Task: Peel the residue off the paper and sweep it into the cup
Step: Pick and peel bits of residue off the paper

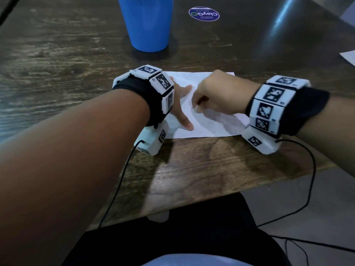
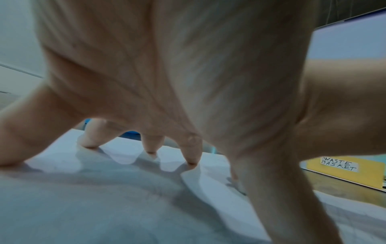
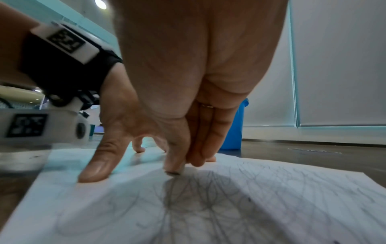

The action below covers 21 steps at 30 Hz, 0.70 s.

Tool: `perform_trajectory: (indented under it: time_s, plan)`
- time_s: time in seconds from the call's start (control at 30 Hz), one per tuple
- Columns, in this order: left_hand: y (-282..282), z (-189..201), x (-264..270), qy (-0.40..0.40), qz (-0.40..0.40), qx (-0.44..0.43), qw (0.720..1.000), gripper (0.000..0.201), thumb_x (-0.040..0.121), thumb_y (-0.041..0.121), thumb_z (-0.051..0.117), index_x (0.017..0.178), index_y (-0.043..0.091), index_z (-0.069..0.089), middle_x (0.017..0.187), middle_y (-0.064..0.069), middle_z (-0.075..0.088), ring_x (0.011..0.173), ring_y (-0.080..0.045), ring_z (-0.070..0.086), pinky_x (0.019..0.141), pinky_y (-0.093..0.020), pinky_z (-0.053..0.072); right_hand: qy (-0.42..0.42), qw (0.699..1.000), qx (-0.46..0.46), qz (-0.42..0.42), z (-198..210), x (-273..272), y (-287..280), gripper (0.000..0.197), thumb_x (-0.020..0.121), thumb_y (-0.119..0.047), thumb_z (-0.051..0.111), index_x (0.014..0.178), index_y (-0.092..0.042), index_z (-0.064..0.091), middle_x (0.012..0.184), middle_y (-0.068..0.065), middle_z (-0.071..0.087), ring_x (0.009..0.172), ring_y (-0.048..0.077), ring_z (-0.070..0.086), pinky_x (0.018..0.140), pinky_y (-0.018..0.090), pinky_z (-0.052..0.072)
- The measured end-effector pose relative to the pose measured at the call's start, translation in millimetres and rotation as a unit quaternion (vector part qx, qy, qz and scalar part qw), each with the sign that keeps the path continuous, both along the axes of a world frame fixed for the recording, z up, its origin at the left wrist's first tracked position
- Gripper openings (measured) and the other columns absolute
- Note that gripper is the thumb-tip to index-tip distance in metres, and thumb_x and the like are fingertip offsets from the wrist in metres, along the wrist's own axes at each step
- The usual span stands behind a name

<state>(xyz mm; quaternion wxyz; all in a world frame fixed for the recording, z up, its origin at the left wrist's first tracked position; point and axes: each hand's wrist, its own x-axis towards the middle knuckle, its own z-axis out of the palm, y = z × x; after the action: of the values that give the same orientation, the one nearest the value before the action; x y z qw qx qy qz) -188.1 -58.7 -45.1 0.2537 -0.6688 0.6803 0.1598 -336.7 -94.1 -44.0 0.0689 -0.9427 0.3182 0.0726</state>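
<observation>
Forearms fill the near edge of the head view, both reaching onto the paper point(image 1: 203, 120), which lies flat on the worktop point(image 1: 67, 54); the left hand point(image 1: 179, 104) spreads straight fingers on the sheet, likely to pin it against sliding; the right hand point(image 1: 217, 96) curls over a small pale eraser point(image 1: 196, 109); the blue cup point(image 1: 148, 24) stands well beyond, upright. From the left wrist, fingertips point(image 2: 191, 161) press the sheet, thumb splayed wide for a broader hold. From the right wrist, thumb and fingers pinch the eraser point(image 3: 174, 171), its tip down on pencil scribbles point(image 3: 208, 206), seemingly to rub them; loose residue is too fine to make out.
</observation>
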Motion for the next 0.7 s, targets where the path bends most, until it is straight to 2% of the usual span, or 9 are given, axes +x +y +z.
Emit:
perform_trajectory:
  time_s: [0.07, 0.17, 0.23, 0.3, 0.37, 0.43, 0.53, 0.63, 0.7]
  plan:
    - [2, 1, -1, 0.006, -0.003, 0.000, 1.000, 0.125, 0.070, 0.077, 0.068, 0.159, 0.039, -0.012, 0.169, -0.014, -0.003, 0.153, -0.036, 0.014, 0.117, -0.050, 0.022, -0.004, 1.000, -0.018, -0.002, 0, 5, -3, 0.021, 0.088, -0.019, 0.071, 0.106, -0.025, 0.078, 0.096, -0.001, 0.075, 0.091, 0.022, 0.066, 0.086, 0.035, 0.054]
    - [2, 2, -2, 0.000, 0.002, -0.002, 1.000, 0.125, 0.071, 0.077, 0.067, 0.159, 0.038, -0.013, 0.168, -0.013, -0.006, 0.153, -0.036, 0.010, 0.118, -0.051, 0.020, 0.006, 1.000, 0.006, 0.018, 2, -1, 1, 0.022, 0.087, -0.018, 0.071, 0.106, -0.027, 0.078, 0.094, -0.004, 0.075, 0.088, 0.018, 0.067, 0.085, 0.035, 0.055]
    - [1, 0, 0, -0.003, 0.007, -0.001, 1.000, 0.128, 0.068, 0.079, 0.068, 0.158, 0.039, -0.014, 0.168, -0.014, -0.009, 0.153, -0.037, 0.009, 0.119, -0.053, 0.018, 0.021, 0.998, 0.048, 0.041, 4, -11, 11, 0.020, 0.087, -0.020, 0.072, 0.105, -0.028, 0.077, 0.092, -0.009, 0.076, 0.085, 0.012, 0.066, 0.083, 0.028, 0.053]
    - [0, 0, 1, -0.002, 0.009, 0.002, 1.000, 0.130, 0.065, 0.081, 0.069, 0.158, 0.040, -0.014, 0.168, -0.014, -0.009, 0.153, -0.038, 0.009, 0.119, -0.053, 0.018, 0.037, 0.994, 0.082, 0.065, 6, -22, 19, 0.018, 0.088, -0.022, 0.073, 0.104, -0.027, 0.077, 0.092, -0.011, 0.075, 0.083, 0.007, 0.065, 0.076, 0.018, 0.047]
    - [-2, -2, 1, -0.005, 0.006, -0.003, 1.000, 0.132, 0.063, 0.083, 0.068, 0.158, 0.041, -0.013, 0.168, -0.014, -0.008, 0.153, -0.037, 0.010, 0.119, -0.053, 0.019, 0.044, 0.991, 0.096, 0.080, 6, -29, 21, 0.017, 0.089, -0.023, 0.073, 0.105, -0.027, 0.077, 0.094, -0.012, 0.074, 0.083, 0.006, 0.064, 0.075, 0.018, 0.045]
    - [0, 0, -1, -0.010, -0.001, -0.004, 1.000, 0.130, 0.065, 0.083, 0.067, 0.158, 0.039, -0.012, 0.168, -0.015, -0.005, 0.152, -0.037, 0.015, 0.118, -0.052, 0.021, 0.031, 0.992, 0.095, 0.079, 5, -26, 19, 0.018, 0.089, -0.024, 0.072, 0.106, -0.028, 0.076, 0.095, -0.013, 0.074, 0.084, 0.006, 0.063, 0.079, 0.021, 0.046]
    - [2, -1, -1, -0.018, -0.028, -0.013, 0.999, 0.120, 0.073, 0.082, 0.062, 0.162, 0.030, 0.000, 0.167, -0.019, 0.009, 0.141, -0.038, 0.035, 0.110, -0.047, 0.031, -0.005, 0.996, 0.065, 0.062, 2, -16, 15, 0.020, 0.091, -0.025, 0.071, 0.109, -0.027, 0.076, 0.098, -0.011, 0.074, 0.089, 0.009, 0.065, 0.082, 0.022, 0.047]
    - [1, -2, 0, -0.027, -0.011, -0.007, 1.000, 0.129, 0.066, 0.085, 0.063, 0.158, 0.037, -0.014, 0.168, -0.017, -0.007, 0.152, -0.039, 0.014, 0.118, -0.052, 0.019, 0.001, 0.996, 0.068, 0.061, 1, -19, 17, 0.018, 0.090, -0.024, 0.071, 0.107, -0.027, 0.077, 0.096, -0.010, 0.074, 0.088, 0.010, 0.065, 0.080, 0.023, 0.047]
    - [0, -1, 0, -0.010, 0.006, 0.002, 1.000, 0.129, 0.068, 0.080, 0.068, 0.158, 0.040, -0.015, 0.167, -0.016, -0.010, 0.153, -0.039, 0.010, 0.118, -0.053, 0.019, 0.037, 0.994, 0.089, 0.050, 4, -30, 18, 0.016, 0.089, -0.024, 0.072, 0.104, -0.027, 0.077, 0.094, -0.012, 0.074, 0.085, 0.008, 0.064, 0.079, 0.023, 0.048]
